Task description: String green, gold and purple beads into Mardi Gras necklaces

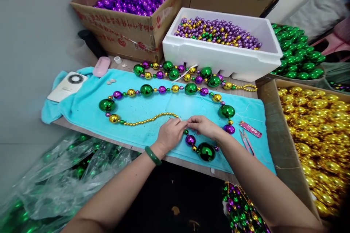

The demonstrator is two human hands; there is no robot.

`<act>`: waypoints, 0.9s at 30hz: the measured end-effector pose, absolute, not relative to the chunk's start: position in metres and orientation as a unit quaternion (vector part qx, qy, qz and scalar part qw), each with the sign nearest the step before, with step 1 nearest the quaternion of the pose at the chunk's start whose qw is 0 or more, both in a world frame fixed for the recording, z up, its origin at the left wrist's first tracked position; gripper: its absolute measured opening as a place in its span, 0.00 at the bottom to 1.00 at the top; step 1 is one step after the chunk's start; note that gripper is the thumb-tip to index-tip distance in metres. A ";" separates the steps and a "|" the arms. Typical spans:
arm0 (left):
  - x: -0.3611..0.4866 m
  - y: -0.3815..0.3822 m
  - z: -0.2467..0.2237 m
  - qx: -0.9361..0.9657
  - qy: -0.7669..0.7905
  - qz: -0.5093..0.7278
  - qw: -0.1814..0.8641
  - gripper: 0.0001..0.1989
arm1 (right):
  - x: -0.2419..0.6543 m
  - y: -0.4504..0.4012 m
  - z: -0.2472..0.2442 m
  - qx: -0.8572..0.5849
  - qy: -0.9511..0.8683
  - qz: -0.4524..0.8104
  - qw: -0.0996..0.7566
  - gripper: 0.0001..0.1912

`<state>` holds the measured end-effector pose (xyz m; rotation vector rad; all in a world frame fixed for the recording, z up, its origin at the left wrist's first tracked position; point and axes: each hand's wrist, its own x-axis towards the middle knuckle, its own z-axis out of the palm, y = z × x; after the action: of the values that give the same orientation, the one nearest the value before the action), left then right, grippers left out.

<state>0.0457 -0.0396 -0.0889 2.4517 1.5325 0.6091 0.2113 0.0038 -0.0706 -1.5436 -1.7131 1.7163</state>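
While hands [170,133] [203,126] meet, glossy round beads [206,151]

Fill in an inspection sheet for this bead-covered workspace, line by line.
Surface: turquoise towel, rumpled at its left end.
Job's things: bead strand of green, purple and gold, looped on the towel, with a run of small gold beads.
Clutter: small snips and red packet at right; pink item at left; second strand behind.
Hands: left hand and right hand meet at the bead strand; exact grip hidden.
Cables: nothing seen on the towel.
Surroundings: cardboard box of purple beads and white foam box behind; box of gold beads at right.
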 end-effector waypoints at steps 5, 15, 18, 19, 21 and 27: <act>0.045 -0.039 -0.089 0.821 0.492 0.259 0.128 0.13 | 0.208 0.003 -0.068 -0.539 -0.606 0.573 0.118 0.09; 0.023 -0.052 -0.092 0.838 0.501 0.162 0.145 0.12 | 0.244 0.007 -0.067 -0.641 -0.682 0.342 0.080 0.06; 0.019 -0.057 -0.097 0.830 0.497 0.182 0.175 0.12 | 0.248 0.005 -0.069 -0.659 -0.688 0.294 0.081 0.07; 0.020 -0.057 -0.097 0.812 0.503 0.220 0.199 0.11 | 0.246 0.003 -0.068 -0.658 -0.691 0.286 0.088 0.07; 0.026 -0.056 -0.095 0.736 0.525 0.328 0.274 0.08 | 0.241 0.000 -0.066 -0.647 -0.703 0.278 0.106 0.05; 0.053 -0.040 -0.080 0.287 0.471 0.518 0.654 0.08 | 0.215 -0.010 -0.065 -0.542 -0.468 0.576 0.393 0.10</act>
<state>0.0532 -0.0398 -0.0795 0.6500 1.0677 1.1749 0.2148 -0.0099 -0.0648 -1.3759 -1.1879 1.4621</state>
